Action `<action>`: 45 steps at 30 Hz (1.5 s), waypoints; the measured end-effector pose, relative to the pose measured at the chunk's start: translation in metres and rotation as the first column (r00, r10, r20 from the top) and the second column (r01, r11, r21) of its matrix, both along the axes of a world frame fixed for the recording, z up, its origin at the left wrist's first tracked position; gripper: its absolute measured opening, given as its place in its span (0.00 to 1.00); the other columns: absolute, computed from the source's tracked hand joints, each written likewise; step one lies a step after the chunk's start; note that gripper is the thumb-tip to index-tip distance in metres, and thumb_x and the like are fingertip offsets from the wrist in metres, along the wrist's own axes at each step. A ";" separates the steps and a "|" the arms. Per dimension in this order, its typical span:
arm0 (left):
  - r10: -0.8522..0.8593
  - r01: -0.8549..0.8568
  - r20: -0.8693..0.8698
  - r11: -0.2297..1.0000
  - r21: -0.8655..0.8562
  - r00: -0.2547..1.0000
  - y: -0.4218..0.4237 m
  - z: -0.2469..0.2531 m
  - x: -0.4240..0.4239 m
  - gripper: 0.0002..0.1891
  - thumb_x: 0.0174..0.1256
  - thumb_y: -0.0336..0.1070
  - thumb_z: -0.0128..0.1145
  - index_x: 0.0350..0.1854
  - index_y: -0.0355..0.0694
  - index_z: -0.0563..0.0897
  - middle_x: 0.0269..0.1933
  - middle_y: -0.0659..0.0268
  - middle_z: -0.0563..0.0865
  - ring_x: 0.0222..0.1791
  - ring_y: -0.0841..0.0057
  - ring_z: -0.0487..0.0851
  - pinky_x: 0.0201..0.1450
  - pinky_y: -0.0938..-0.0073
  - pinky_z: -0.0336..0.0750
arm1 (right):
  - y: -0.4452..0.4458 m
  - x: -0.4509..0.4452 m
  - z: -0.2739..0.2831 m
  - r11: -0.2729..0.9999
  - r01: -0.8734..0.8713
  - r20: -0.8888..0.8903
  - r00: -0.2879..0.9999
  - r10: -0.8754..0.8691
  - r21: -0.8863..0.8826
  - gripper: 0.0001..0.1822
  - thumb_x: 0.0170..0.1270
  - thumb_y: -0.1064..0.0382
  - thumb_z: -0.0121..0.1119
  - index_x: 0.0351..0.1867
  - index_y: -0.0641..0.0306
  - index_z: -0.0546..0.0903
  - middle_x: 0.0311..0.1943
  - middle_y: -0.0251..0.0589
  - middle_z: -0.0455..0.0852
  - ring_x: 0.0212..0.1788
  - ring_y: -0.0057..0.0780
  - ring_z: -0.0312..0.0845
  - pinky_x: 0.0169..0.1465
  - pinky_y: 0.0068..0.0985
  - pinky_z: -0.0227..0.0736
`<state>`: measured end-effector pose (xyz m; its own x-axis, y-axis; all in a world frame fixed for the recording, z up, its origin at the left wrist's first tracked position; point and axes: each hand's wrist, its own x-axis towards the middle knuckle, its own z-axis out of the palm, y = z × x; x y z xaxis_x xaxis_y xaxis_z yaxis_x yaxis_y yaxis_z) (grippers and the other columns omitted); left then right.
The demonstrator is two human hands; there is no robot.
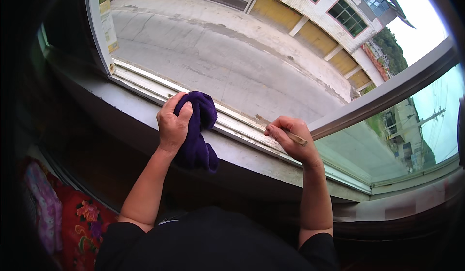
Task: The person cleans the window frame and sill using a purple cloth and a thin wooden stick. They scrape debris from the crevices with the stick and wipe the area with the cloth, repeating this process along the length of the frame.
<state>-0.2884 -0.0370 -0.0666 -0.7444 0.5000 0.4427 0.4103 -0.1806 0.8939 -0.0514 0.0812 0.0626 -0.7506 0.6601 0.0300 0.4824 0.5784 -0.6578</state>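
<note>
My left hand [173,122] grips a bunched purple cloth [198,133], which lies over the white window track [239,125] and hangs down past the inner sill [243,156]. To the right, my right hand [290,134] holds a thin wooden stick or handle [297,138]. One end of it sticks out behind my hand, and the other points left over the outer edge of the track. What that far end is, I cannot tell. Dark specks of dirt show on the track between my hands.
An upright window frame [98,27] bounds the opening at left, and a sliding sash with a glass pane [392,136] stands at right. Outside lie a concrete street [203,49] and a building. A red floral fabric [83,220] is at the lower left.
</note>
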 end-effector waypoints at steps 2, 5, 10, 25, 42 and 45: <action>0.001 -0.001 0.013 1.000 0.009 1.000 0.001 0.002 0.001 0.14 0.60 0.33 0.59 0.44 0.29 0.82 0.39 0.54 0.86 0.40 0.65 0.84 0.48 0.70 0.76 | 0.016 -0.009 -0.010 0.998 0.055 -0.096 0.994 -0.058 -0.027 0.14 0.65 0.59 0.61 0.26 0.69 0.81 0.23 0.41 0.86 0.28 0.22 0.79 0.34 0.22 0.72; 0.015 -0.015 -0.014 1.000 0.000 1.000 0.003 0.003 0.003 0.14 0.60 0.33 0.59 0.44 0.29 0.82 0.39 0.54 0.86 0.40 0.64 0.84 0.48 0.69 0.77 | 0.038 -0.014 -0.025 0.983 0.107 -0.240 0.960 -0.142 -0.152 0.23 0.72 0.53 0.55 0.20 0.65 0.73 0.16 0.26 0.70 0.22 0.15 0.62 0.26 0.21 0.60; 0.036 -0.036 -0.012 0.999 0.002 0.999 0.000 0.001 0.001 0.14 0.60 0.33 0.59 0.44 0.29 0.82 0.40 0.54 0.86 0.40 0.64 0.84 0.48 0.69 0.77 | 0.057 -0.048 -0.013 0.980 0.114 -0.312 0.936 -0.160 -0.160 0.29 0.74 0.43 0.47 0.15 0.57 0.66 0.14 0.24 0.62 0.20 0.14 0.53 0.23 0.20 0.51; 0.002 -0.002 0.017 1.000 -0.001 1.000 0.002 0.000 -0.001 0.14 0.60 0.33 0.59 0.45 0.29 0.82 0.40 0.54 0.86 0.39 0.64 0.84 0.47 0.70 0.77 | 0.067 -0.083 -0.015 0.979 0.195 -0.099 0.975 -0.200 -0.057 0.28 0.73 0.46 0.48 0.16 0.61 0.67 0.13 0.29 0.64 0.18 0.20 0.55 0.23 0.27 0.54; -0.014 0.014 0.032 1.000 0.006 0.999 0.001 -0.003 -0.002 0.14 0.60 0.33 0.59 0.45 0.29 0.82 0.40 0.53 0.86 0.40 0.64 0.84 0.47 0.69 0.77 | 0.064 -0.076 -0.004 0.868 0.371 -0.241 0.856 -0.457 -0.330 0.24 0.71 0.49 0.53 0.17 0.59 0.70 0.14 0.29 0.69 0.16 0.16 0.57 0.19 0.22 0.54; -0.023 0.022 0.035 1.000 0.011 0.999 0.003 -0.003 -0.001 0.14 0.59 0.33 0.59 0.45 0.29 0.82 0.40 0.53 0.86 0.40 0.64 0.84 0.48 0.69 0.77 | 0.056 -0.061 -0.007 0.796 0.424 -0.288 0.772 -0.567 -0.433 0.18 0.68 0.48 0.58 0.25 0.57 0.72 0.17 0.30 0.70 0.16 0.13 0.57 0.16 0.17 0.49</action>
<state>-0.2895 -0.0343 -0.0699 -0.7483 0.5124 0.4213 0.3741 -0.1985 0.9059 -0.1120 0.1373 0.0559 -0.2854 0.9574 -0.0443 0.3052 0.0470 -0.9511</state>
